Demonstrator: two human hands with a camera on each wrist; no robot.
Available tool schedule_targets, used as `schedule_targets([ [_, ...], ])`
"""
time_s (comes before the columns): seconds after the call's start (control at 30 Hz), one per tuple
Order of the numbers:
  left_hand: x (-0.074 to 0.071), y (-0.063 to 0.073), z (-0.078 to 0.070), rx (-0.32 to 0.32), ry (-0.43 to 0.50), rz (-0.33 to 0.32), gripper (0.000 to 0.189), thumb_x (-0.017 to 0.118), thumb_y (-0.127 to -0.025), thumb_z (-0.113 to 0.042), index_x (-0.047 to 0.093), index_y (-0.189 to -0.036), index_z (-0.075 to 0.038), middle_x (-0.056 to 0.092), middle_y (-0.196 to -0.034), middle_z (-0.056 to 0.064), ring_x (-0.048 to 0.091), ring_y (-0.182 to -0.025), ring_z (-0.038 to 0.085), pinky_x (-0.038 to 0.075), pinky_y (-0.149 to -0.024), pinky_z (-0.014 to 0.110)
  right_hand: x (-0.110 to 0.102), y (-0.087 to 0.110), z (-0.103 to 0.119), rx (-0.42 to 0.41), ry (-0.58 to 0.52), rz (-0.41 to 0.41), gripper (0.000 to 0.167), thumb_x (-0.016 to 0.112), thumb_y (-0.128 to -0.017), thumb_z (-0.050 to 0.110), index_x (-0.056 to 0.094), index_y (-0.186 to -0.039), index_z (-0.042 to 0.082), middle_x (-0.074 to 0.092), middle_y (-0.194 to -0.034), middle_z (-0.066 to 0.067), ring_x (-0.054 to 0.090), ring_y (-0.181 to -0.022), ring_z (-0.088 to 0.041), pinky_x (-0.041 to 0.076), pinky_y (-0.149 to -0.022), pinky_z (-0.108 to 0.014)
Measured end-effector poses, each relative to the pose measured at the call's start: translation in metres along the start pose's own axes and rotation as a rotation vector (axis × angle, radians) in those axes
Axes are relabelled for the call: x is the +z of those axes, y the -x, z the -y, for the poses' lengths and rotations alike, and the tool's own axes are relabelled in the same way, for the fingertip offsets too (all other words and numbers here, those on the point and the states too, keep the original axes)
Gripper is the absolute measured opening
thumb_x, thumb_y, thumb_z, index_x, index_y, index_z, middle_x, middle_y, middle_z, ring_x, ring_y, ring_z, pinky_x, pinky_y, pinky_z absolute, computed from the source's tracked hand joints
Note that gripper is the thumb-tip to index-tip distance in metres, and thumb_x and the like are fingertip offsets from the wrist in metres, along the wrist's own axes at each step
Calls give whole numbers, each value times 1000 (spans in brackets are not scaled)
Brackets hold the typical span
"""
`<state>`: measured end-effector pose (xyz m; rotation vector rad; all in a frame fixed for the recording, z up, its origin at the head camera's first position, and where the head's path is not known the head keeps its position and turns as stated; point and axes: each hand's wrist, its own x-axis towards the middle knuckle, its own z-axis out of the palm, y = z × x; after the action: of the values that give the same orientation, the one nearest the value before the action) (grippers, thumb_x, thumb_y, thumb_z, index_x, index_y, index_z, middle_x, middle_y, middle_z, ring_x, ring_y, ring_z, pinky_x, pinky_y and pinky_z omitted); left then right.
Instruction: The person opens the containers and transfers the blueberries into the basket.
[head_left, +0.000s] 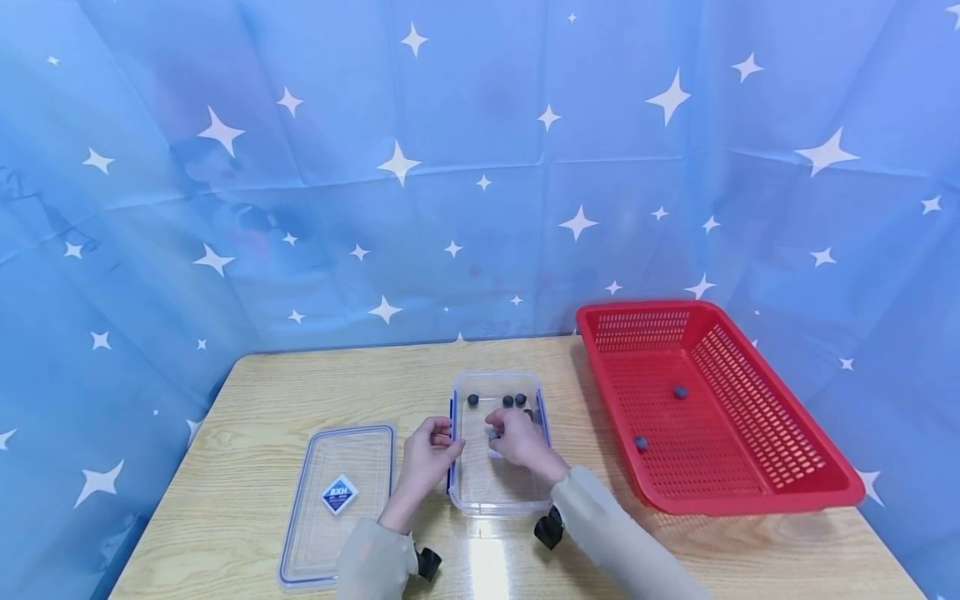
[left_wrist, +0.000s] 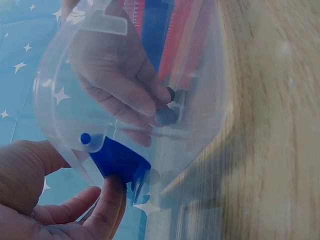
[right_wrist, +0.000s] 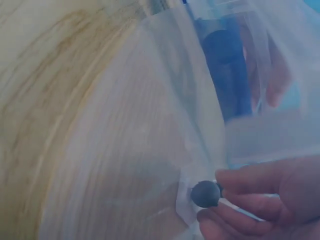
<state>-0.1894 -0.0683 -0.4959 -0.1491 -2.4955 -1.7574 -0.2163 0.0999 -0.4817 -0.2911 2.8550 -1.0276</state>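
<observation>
A clear plastic box [head_left: 504,500] with blue side latches stands uncovered on the table. My left hand [head_left: 429,454] holds its left side, fingers against the blue latch [left_wrist: 117,160] and thumb at the rim. Inside the box, my right hand [head_left: 520,437] pinches a small dark ball [right_wrist: 206,194] at its fingertips; it looks like a blueberry. Several more such dark balls lie toward the box's far end, one dark ball [head_left: 473,400] apart at the left. A white piece [right_wrist: 186,200] shows on the box floor beside the pinched ball. The right palm is hidden in the head view.
Left of the box lies its clear lid [head_left: 360,454] with a blue-and-white label [head_left: 340,494]. A red slotted basket [head_left: 750,504] stands at the right, with one dark ball [head_left: 680,392] and another dark ball [head_left: 641,443] in it. Behind the wooden table [head_left: 247,433] hangs a blue star-patterned curtain [head_left: 480,225].
</observation>
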Motion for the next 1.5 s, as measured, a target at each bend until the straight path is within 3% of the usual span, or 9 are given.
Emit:
schedule_targets([
  [0.37,0,0,0,16,12,-5,29,69,-78,0,58,-103,9,63,-89,16,61,-78,24,53,-64,21,4,-4,-3,-16,10,39,28,70,-71,-8,67,-96,2,66,-91,-8,61,-87,-22,53,-78,-35],
  [0.83,0,1,-1,4,12,-14,29,70,-78,1,58,-103,9,63,-89,18,61,-78,24,53,-64,21,6,-3,-4,-71,23,19,20,67,-67,-12,64,-78,4,61,-73,-2,52,-67,-11,47,-61,-23],
  [1.0,-1,1,-1,13,14,-11,30,70,-77,1,57,-103,10,63,-90,19,62,-78,25,52,-63,19,5,-3,-6,-54,14,22,19,67,-66,-10,64,-76,6,60,-70,1,51,-65,-9,45,-59,-22],
  [1.3,-1,1,-1,40,12,-16,30,70,-77,2,57,-102,11,63,-88,20,61,-76,25,50,-62,17,0,-6,-8,13,-196,27,20,72,-67,-7,68,-84,1,62,-75,-2,55,-70,-12,48,-66,-24],
  [1.5,0,1,-2,18,-6,-17,29,70,-77,1,58,-103,10,63,-89,19,62,-78,24,52,-63,21,-2,-6,-6,-11,-295,25,19,70,-72,-7,68,-91,-1,63,-79,-2,55,-72,-12,47,-66,-24],
])
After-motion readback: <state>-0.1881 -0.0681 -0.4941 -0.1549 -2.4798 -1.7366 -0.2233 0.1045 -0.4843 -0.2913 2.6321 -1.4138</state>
